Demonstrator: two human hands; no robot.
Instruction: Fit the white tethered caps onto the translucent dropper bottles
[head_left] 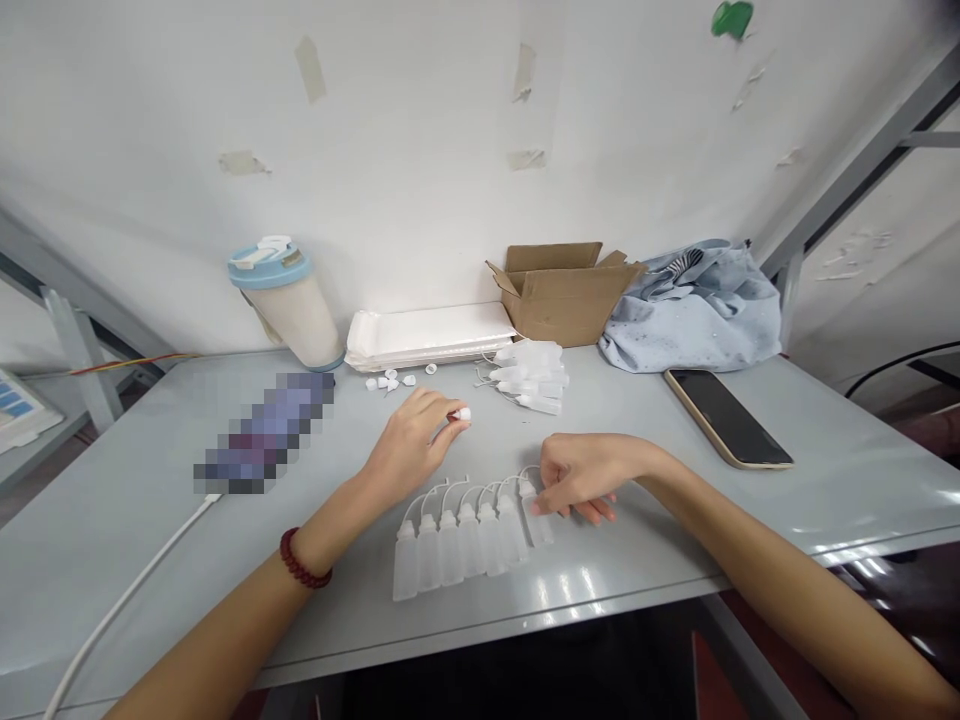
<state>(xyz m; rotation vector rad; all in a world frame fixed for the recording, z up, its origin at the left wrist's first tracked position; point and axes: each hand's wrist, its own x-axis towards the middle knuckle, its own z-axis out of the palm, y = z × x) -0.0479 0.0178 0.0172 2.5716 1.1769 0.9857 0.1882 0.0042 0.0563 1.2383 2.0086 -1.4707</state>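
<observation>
My left hand (412, 440) pinches a small white cap (464, 414) between thumb and fingertips above the table. Along the front, several translucent plastic squeeze bottles (448, 555) lie side by side, with thin white straps looping from their necks. At the right end of that row, my right hand (577, 470) is closed, its thumb and curled forefinger at the neck of the last squeeze bottle (541, 528). Its other fingers curl loosely beside the bottle. Behind my left hand, several loose white caps (391, 383) are scattered. A pile of similar bottles (532, 375) lies farther back.
A tumbler (296, 315), a stack of white packets (435, 330), an open cardboard box (570, 300) and a light blue cloth (697, 315) line the wall. One phone (727, 420) lies at right. A blurred object (266, 435) with a white cable (142, 590) lies at left.
</observation>
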